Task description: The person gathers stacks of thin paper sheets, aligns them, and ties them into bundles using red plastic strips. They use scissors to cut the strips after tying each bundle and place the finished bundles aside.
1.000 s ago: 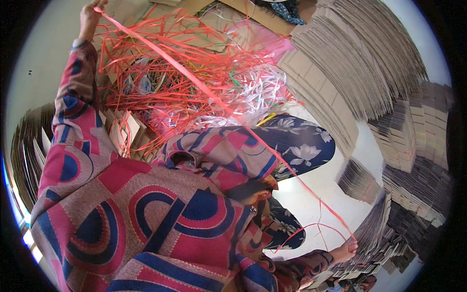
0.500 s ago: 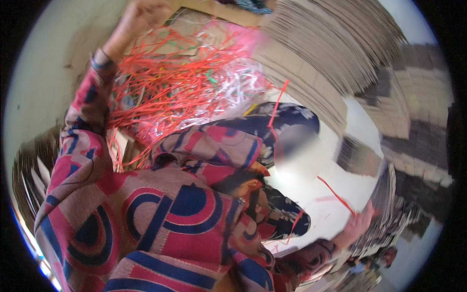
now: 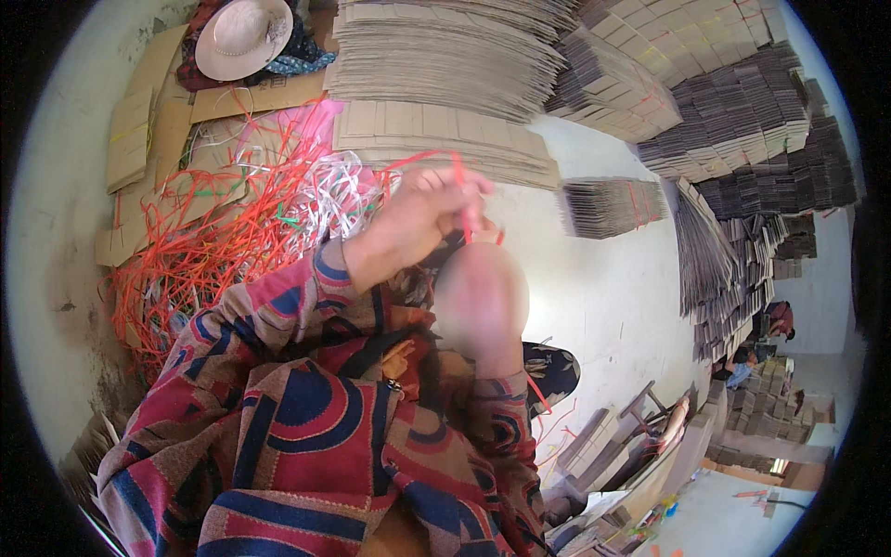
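Note:
Both hands are close together in front of my body. My left hand is closed, its fingers pinching a narrow red plastic strap that runs down toward the other hand. My right hand is raised just below it, and a blur covers its fingers, so its grip on the strap is hidden. To the left lies a tangled heap of red straps with white straps at its right side.
Flat cardboard stacks stand beyond the heap, near a pale hat. Strapped cardboard bundles are at the right, with taller piles behind. A wooden frame is at the lower right. Farther off, a person is partly visible.
My left hand has come from the far left, over the strap heap, to the middle. My right hand has moved in from the lower right, and the view has swung to the right.

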A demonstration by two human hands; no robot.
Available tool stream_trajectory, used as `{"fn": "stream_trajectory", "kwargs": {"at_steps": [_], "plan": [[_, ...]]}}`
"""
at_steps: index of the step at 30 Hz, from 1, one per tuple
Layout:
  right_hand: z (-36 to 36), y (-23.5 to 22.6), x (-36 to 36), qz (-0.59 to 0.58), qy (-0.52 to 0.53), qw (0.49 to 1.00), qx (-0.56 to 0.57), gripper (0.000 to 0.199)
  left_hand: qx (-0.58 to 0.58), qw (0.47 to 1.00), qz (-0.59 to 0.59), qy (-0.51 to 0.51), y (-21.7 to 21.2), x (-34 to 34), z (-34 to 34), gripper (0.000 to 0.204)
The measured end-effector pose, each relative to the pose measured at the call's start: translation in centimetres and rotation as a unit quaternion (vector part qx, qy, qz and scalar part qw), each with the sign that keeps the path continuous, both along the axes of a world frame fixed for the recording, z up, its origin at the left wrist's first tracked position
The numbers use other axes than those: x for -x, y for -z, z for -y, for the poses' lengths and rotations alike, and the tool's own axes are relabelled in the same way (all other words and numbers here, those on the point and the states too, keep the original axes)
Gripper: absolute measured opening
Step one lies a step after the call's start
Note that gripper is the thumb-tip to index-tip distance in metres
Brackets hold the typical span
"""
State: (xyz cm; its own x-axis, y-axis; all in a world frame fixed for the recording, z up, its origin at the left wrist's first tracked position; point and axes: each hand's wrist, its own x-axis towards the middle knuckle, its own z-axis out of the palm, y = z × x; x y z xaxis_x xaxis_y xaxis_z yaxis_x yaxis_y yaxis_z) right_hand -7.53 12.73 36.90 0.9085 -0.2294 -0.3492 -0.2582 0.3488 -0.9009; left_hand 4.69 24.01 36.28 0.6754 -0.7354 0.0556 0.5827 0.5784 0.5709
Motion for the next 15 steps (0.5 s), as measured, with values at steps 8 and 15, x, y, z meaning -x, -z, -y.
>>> {"fn": "stream_trajectory", "kwargs": {"at_steps": [8,15], "plan": [[4.2,5.1,5.0,-0.028,0.127,0.987,0.095,0.034,-0.024,0.974,-0.043,-0.22,-1.0,-7.3,-5.7,0.023],[6.1,6.0,6.3,-0.095,0.172,0.978,0.072,0.035,-0.018,0.967,0.019,-0.254,-2.3,-8.4,-6.8,0.025]]}}
